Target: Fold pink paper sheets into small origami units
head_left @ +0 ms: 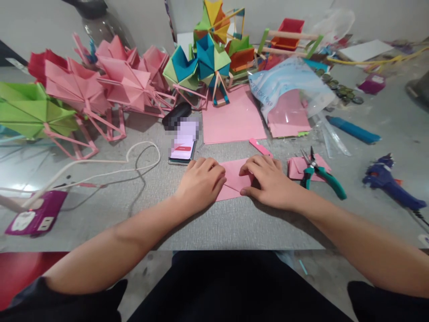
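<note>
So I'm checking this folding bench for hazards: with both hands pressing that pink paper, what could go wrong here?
The pliers lie just beside the right hand, so a sideways slide could catch their tips. The phone sits close behind the left hand and could get nudged. The white cable loops across the table near the left forearm and might snag, possibly shifting the pink paper.

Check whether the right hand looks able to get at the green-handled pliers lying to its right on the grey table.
Probably yes. The right hand presses the folded pink paper sheet, and the green-handled pliers lie just beside it on a small pink paper piece, with nothing between them.
</note>
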### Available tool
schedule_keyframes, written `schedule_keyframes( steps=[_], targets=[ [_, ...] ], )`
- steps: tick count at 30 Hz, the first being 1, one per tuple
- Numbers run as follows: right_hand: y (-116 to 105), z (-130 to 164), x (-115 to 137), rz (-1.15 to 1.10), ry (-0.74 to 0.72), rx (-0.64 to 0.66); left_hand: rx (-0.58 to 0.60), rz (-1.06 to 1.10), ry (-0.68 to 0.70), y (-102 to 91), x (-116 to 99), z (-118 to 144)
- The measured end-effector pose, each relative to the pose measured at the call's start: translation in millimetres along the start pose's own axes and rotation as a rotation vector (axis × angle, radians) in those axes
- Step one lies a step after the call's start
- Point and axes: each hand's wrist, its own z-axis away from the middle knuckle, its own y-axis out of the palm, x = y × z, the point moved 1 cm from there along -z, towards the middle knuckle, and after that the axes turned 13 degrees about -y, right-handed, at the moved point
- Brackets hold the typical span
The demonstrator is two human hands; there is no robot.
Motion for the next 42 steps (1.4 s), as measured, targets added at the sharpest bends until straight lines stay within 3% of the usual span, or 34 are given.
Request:
schedule_keyframes(
  steps=[3,6,8,16,23,33,42],
  targets=[
    [2.4,0.3,0.2,0.016,-0.013,-0.003,-0.117,-0.042,0.244,-3.8,-16.1,19.7],
    [5.0,0.3,-0.1,0.030,-0.016,-0.016,-0.075,-0.072,0.481,-1.9,-32.4,42.8],
    [6.1,0.1,0.0,0.033,-0.008,-0.025,-0.023,-0.107,0.523,1.6,-38.0,52.9],
    [7.0,1.2,2.1,0.019,-0.010,-0.053,0.231,-0.233,0.448,-2.2,-39.9,52.8],
    [9.1,1.3,2.1,0.017,-0.001,-0.069,0.258,-0.210,0.444,3.0,-39.7,56.4],
    [6.8,1.0,2.7,-0.029,0.013,-0.068,0.297,-0.230,0.220,-5.6,-36.9,54.8],
    [0.8,-4.3,4.0,-0.158,0.009,-0.035,0.313,-0.185,0.221,-5.4,-36.4,54.5]
  ],
)
